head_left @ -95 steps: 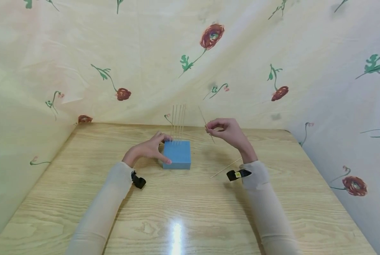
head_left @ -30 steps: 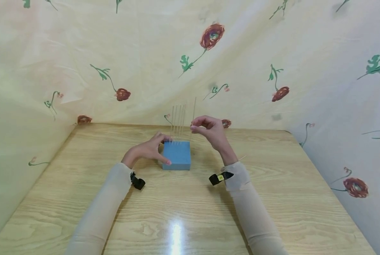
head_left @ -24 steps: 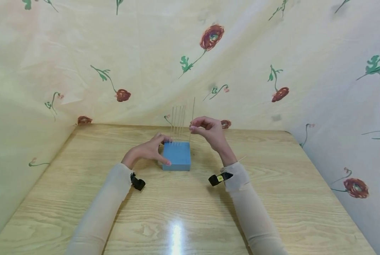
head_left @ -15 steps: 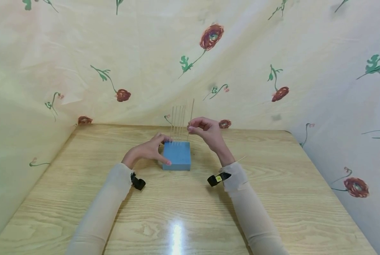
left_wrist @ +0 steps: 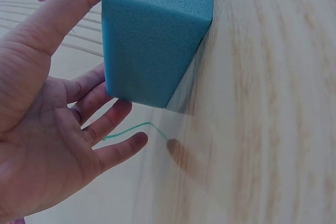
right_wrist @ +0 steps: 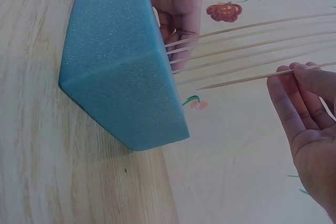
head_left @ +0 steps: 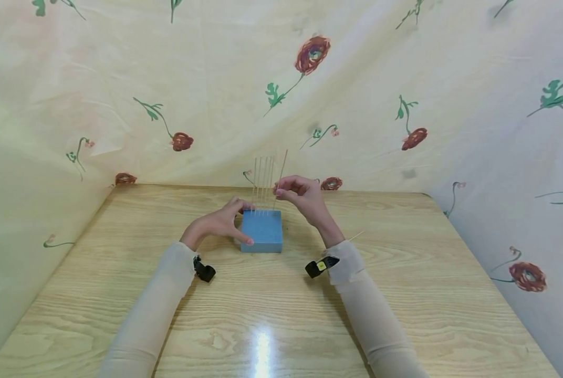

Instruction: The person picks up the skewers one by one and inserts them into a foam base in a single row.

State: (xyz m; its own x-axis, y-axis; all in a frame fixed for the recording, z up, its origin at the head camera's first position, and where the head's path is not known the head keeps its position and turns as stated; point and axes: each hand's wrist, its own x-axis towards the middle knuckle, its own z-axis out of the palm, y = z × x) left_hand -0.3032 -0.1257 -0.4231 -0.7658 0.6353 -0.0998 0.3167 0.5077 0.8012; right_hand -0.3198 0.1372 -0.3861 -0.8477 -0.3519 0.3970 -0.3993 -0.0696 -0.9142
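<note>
A blue foam block [head_left: 263,230] sits on the table, with several thin wooden skewers [right_wrist: 252,48] standing in a row along its far edge. My left hand [head_left: 217,221] grips the block from the left, thumb at the near side and fingers at the far side. In the left wrist view the other fingers spread beside the block. Between thumb and fingertips my right hand [head_left: 307,200] pinches another skewer [right_wrist: 236,81], held slightly tilted. Its pointed lower end hangs over the block's top, right of the row, apart from the foam in the right wrist view.
One loose skewer [head_left: 357,235] lies on the table, partly hidden behind the right wrist. A flowered cloth [head_left: 225,94] hangs behind and at both sides of the wooden table [head_left: 243,310]. Both wrists carry black camera mounts [head_left: 315,269].
My right hand has moved left with its skewer, from right of the block to over its far right part, and the skewer has turned more upright. The left hand stays at the block.
</note>
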